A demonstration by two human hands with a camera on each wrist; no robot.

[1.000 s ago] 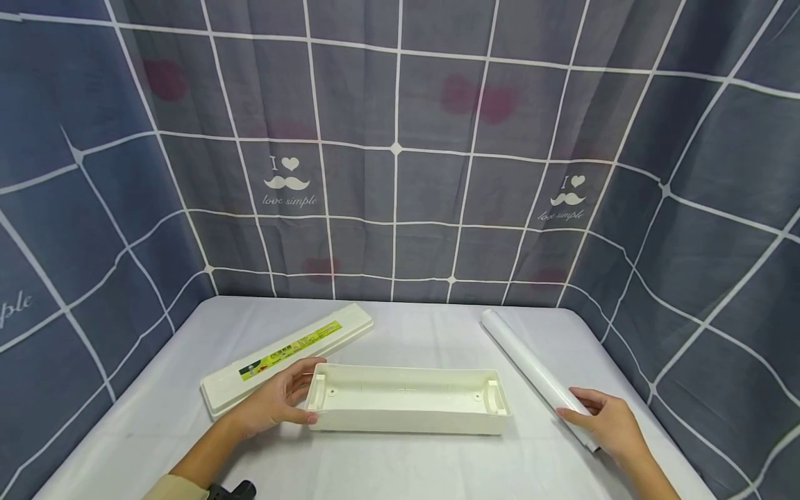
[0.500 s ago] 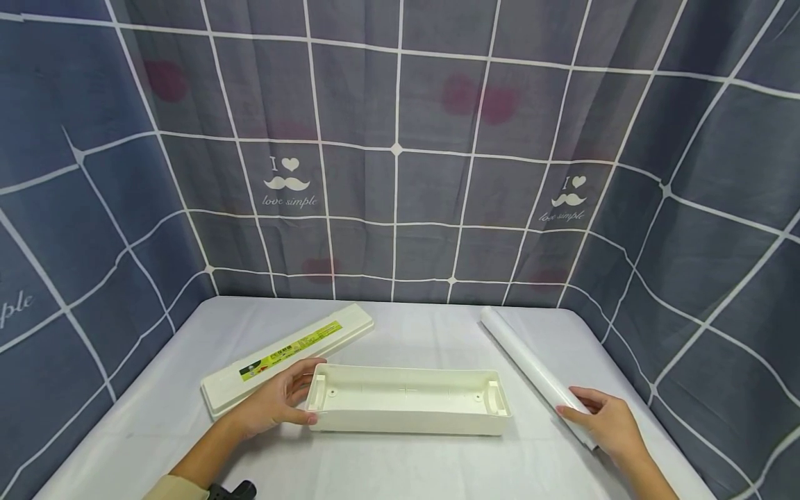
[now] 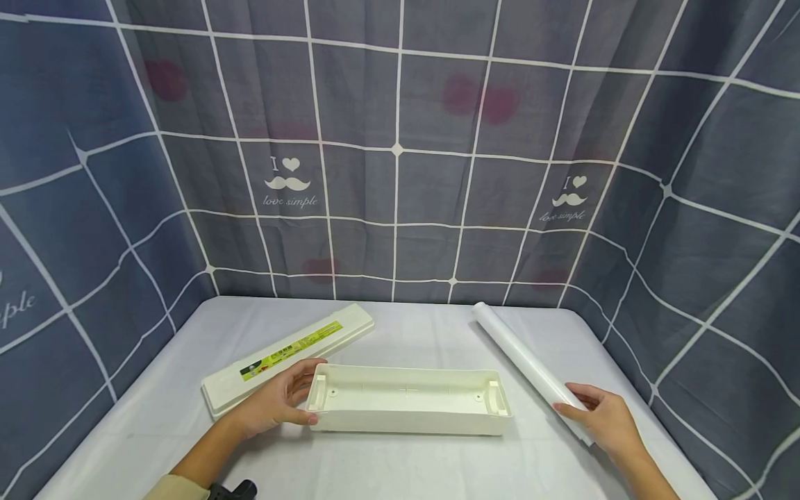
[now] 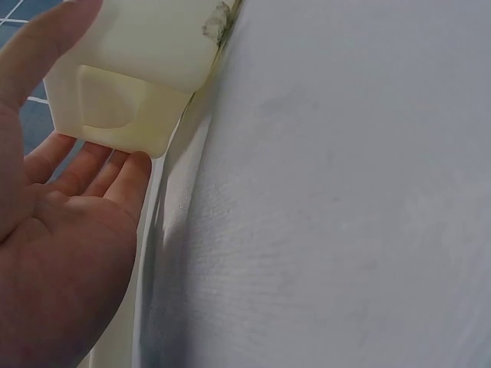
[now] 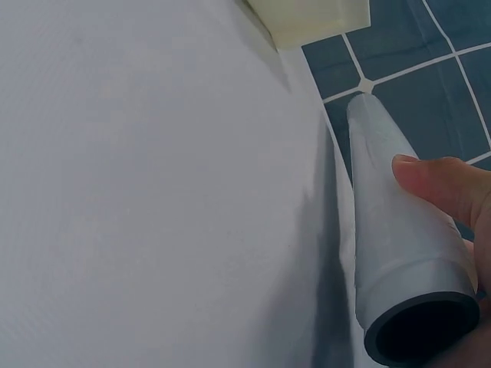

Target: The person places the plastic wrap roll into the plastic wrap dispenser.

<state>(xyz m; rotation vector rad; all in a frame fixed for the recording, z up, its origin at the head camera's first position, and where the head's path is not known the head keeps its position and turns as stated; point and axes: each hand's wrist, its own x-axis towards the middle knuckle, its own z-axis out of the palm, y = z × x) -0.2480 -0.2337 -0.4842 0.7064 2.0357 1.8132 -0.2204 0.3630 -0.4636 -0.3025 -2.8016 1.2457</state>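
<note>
A long, cream plastic open box [image 3: 406,421] sits at the middle of the table, its hollow side facing up. My left hand [image 3: 275,399] holds the box's left end, thumb at the front corner and fingers behind. The left wrist view shows the box's end wall [image 4: 115,107] between thumb and fingertips. On the right, my right hand [image 3: 603,420] grips the near end of a white roll of cling film [image 3: 525,361], thumb on top. That roll slants away toward the back, and its hollow dark-rimmed core [image 5: 422,330] shows in the right wrist view.
A matching cream lid [image 3: 287,354] with a green and yellow label lies aslant behind my left hand. White cloth covers the table [image 3: 400,472]. A grey-blue checked curtain [image 3: 400,208] encloses the back and both sides.
The roll's far end has shifted slightly left and up, and my right hand has moved a little left with it. The left hand, box and lid stay put.
</note>
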